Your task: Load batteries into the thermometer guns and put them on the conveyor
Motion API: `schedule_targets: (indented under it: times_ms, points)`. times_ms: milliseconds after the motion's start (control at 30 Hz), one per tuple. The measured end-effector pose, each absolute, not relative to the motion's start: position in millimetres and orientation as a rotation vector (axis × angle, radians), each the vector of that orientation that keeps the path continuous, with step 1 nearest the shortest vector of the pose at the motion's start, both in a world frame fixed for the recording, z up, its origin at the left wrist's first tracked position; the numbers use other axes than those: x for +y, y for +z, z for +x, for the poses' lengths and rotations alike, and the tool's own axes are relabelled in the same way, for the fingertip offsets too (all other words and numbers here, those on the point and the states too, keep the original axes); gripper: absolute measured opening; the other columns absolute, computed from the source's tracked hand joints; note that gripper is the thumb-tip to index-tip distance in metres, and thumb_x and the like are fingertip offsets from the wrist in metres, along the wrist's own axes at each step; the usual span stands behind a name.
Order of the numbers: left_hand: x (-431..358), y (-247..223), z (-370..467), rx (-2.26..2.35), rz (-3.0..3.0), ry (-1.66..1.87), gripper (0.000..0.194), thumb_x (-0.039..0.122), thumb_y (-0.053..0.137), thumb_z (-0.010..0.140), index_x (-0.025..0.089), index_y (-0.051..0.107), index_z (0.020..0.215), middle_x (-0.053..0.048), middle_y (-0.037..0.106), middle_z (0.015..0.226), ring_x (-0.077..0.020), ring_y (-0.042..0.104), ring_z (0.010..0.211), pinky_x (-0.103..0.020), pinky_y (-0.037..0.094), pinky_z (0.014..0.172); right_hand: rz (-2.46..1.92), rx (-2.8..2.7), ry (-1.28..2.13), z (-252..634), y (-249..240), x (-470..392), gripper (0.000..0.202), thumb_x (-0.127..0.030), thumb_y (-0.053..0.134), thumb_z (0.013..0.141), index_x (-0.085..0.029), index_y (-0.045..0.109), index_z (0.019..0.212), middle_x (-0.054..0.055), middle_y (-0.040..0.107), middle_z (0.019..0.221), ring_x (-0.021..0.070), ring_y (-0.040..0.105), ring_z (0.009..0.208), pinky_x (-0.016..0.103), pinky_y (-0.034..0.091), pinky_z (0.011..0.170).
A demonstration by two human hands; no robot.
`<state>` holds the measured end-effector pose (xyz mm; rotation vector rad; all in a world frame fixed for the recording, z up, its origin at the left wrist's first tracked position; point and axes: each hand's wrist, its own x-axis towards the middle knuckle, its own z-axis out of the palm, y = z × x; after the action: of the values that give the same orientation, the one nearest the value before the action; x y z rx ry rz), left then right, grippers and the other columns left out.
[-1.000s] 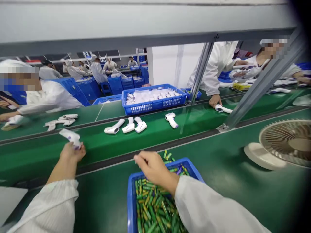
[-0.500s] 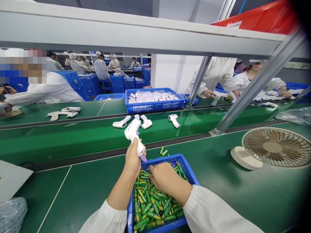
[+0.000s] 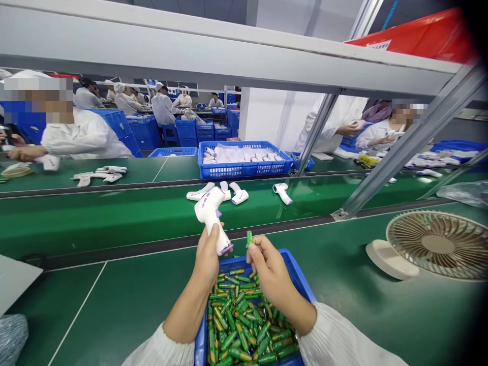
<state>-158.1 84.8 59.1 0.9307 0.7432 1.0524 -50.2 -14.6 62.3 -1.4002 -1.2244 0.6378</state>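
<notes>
My left hand [image 3: 208, 256] is wrapped round the handle of a white infrared thermometer [image 3: 211, 211] with purple buttons, its head tilted up and away. A purple cap [image 3: 226, 248] shows at the bottom end of the handle. Between thumb and fingertips, my right hand [image 3: 269, 264] pinches a green battery [image 3: 249, 238], held upright to the right of the thermometer and apart from it. Below both hands is a blue bin [image 3: 295, 269] full of loose green and gold batteries [image 3: 240, 315].
Several thermometers [image 3: 282, 193] lie on the green conveyor [image 3: 95, 208] ahead. Beyond stands a blue basket [image 3: 244, 169] of white parts. A beige fan [image 3: 436, 246] is at right, a metal post [image 3: 400, 137] behind it. Overhead runs a shelf beam [image 3: 213, 56]. Co-workers [image 3: 82, 134] sit across the line.
My right hand has risen out of the battery bin with a battery in its fingers. The thermometer's purple cap, hanging away from the handle before, now sits close against its end.
</notes>
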Motion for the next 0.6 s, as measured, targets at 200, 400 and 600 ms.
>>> schedule_targets:
  times_ms: [200, 400, 600]
  points:
    - [83.2, 56.4, -159.1, 0.673, 1.074, 1.131, 0.045, 0.054, 0.064, 0.08, 0.015, 0.061, 0.101, -0.001, 0.053, 0.066, -0.0113, 0.046, 0.056, -0.022, 0.036, 0.051, -1.476, -1.521, 0.82, -49.2, 69.3, -19.3, 0.023, -0.032, 0.036, 0.1, -0.022, 0.04, 0.079, -0.005, 0.041, 0.067, 0.0132, 0.04, 0.061, 0.024, 0.032, 0.057]
    - [82.1, 57.9, -161.0, 0.692, 1.13, 1.15, 0.048, 0.055, 0.063, 0.081, 0.015, 0.06, 0.107, -0.001, 0.053, 0.066, -0.0117, 0.045, 0.057, -0.022, 0.034, 0.052, -1.463, -1.483, 0.728, -49.5, 66.8, -20.1, 0.025, -0.025, 0.037, 0.097, -0.022, 0.034, 0.073, -0.005, 0.036, 0.063, 0.0126, 0.035, 0.058, 0.025, 0.027, 0.056]
    - [76.0, 59.3, -162.1, 0.671, 1.212, 1.073, 0.054, 0.058, 0.057, 0.084, 0.013, 0.057, 0.114, -0.001, 0.053, 0.069, -0.012, 0.045, 0.058, -0.023, 0.036, 0.054, -1.483, -1.521, 0.761, -47.6, 65.3, -18.3, 0.026, -0.024, 0.037, 0.097, -0.022, 0.032, 0.072, -0.006, 0.035, 0.064, 0.0119, 0.034, 0.059, 0.025, 0.027, 0.057]
